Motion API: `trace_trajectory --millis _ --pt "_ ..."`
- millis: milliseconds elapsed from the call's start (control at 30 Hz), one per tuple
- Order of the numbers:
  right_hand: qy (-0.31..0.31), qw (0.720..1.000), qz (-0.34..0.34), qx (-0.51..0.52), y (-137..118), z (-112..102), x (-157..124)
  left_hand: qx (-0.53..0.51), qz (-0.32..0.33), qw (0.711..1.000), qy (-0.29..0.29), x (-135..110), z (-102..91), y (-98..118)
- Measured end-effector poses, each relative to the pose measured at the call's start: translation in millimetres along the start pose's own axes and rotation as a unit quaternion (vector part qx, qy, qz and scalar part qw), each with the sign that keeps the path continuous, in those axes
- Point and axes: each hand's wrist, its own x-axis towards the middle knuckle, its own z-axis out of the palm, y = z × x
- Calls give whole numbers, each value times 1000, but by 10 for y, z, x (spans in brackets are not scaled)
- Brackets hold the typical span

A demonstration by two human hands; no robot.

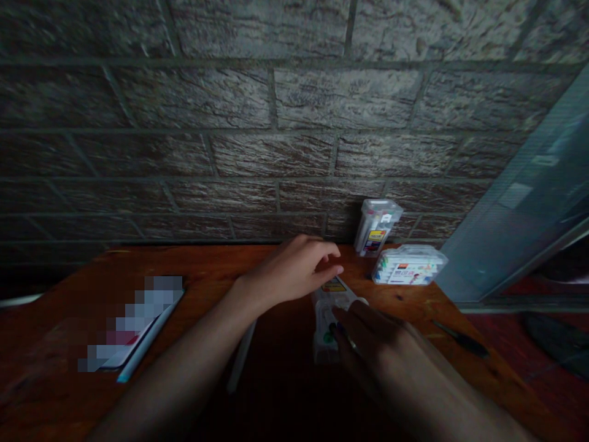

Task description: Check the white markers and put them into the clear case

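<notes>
A clear plastic marker case (326,354) with a yellow label lies on the wooden table in front of me. Something green shows inside its near end. Over the case's far end hovers my left hand (297,267), its thumb and fingers apart and nothing between them. At the near half, my right hand (380,337) has its fingers closed on a slim marker, of which only a dark part and a pale strip show. The right fingers partly cover the case.
Behind, a clear marker box (376,227) stands upright by the brick wall (276,147). A clear handled case (409,266) is to its right. A dark, slim tool (462,339) lies near the right edge. Left are a pale strip (242,356) and a blurred-out packet (138,328).
</notes>
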Motion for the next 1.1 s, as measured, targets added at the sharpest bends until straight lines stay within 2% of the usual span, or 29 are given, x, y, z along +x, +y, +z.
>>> trace_trajectory --millis 433,600,767,1100 --pt "-37 998 32 -26 -33 -62 73 -5 2 1000 0 0 -6 6" --pt "-18 999 19 -39 -37 -44 48 -3 0 1000 -8 3 -2 5" --pt "-28 998 -2 -47 7 11 17 -6 -1 1000 -15 6 -4 12" --pt "-3 1000 17 -6 40 -39 9 -11 -2 1000 -18 2 3 1"
